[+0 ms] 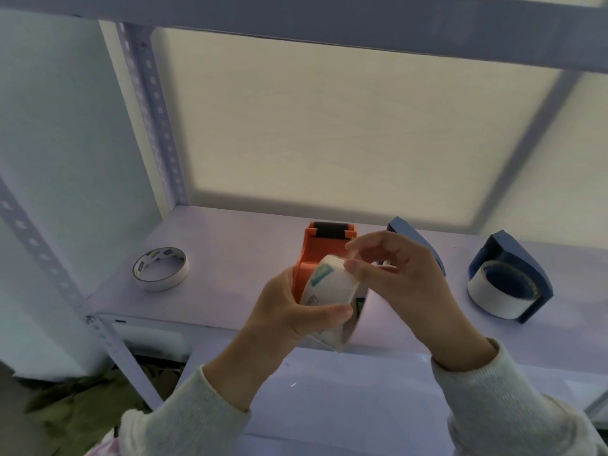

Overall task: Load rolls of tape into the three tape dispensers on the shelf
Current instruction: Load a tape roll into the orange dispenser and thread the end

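Head view: left hand grips a tape roll just in front of the orange dispenser; right hand pinches its loose end between its fingertips. The end could restick or tear. Right of the orange dispenser: two blue dispensers, the far one loaded. Left: a spare roll.

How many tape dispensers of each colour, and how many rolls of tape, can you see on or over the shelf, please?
Orange dispensers: 1
Blue dispensers: 2
Tape rolls: 3, namely the loose roll, the held roll, and the loaded roll
Total: 6
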Action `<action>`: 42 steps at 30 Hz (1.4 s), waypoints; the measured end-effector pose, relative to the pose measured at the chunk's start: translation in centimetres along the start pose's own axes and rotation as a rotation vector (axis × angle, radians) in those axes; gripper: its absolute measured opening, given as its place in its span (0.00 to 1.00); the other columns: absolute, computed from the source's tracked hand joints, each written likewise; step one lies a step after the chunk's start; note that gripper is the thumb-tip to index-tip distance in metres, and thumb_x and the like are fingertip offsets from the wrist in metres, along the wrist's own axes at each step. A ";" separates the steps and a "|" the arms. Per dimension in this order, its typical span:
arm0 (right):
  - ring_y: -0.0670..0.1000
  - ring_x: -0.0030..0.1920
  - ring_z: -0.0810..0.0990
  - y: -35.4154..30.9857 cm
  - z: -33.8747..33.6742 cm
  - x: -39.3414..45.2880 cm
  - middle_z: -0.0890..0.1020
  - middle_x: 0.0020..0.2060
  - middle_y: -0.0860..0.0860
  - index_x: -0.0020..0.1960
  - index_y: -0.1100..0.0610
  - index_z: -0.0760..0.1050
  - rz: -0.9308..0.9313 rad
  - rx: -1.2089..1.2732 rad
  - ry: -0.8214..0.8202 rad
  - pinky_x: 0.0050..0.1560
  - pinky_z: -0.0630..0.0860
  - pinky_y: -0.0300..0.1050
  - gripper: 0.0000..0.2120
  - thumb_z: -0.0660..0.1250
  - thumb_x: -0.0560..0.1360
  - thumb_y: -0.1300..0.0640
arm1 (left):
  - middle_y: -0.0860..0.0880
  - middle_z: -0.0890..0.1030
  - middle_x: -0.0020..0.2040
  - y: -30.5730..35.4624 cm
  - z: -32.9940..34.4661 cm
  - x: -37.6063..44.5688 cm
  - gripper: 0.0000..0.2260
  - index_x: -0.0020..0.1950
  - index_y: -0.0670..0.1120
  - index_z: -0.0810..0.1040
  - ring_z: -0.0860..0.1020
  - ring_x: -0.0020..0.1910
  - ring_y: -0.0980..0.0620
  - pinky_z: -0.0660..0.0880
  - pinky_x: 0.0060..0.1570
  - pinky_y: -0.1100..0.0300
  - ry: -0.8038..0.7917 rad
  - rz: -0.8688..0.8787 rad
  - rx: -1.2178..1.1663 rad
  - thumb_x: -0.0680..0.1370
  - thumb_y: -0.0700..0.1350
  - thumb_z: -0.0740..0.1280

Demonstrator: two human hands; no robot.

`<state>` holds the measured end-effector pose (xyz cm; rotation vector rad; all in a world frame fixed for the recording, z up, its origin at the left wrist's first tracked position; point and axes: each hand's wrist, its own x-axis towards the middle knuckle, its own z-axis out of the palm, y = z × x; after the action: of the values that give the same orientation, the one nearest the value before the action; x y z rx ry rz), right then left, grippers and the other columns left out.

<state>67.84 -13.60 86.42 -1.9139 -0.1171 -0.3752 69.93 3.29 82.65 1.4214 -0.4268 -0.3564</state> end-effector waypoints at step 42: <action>0.39 0.36 0.80 0.9 -0.3 2.6 0.82 0.33 0.40 0.35 0.47 0.79 0.030 -0.250 0.471 0.38 0.72 0.29 0.09 0.75 0.70 0.58 | 0.54 0.83 0.49 -3.1 2.1 -1.8 0.18 0.55 0.52 0.75 0.82 0.52 0.52 0.80 0.45 0.59 -0.047 0.001 0.021 0.68 0.48 0.75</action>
<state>70.45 -14.48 86.54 -2.0141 0.2814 -0.8404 67.39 1.95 79.65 1.4352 -0.4705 -0.3857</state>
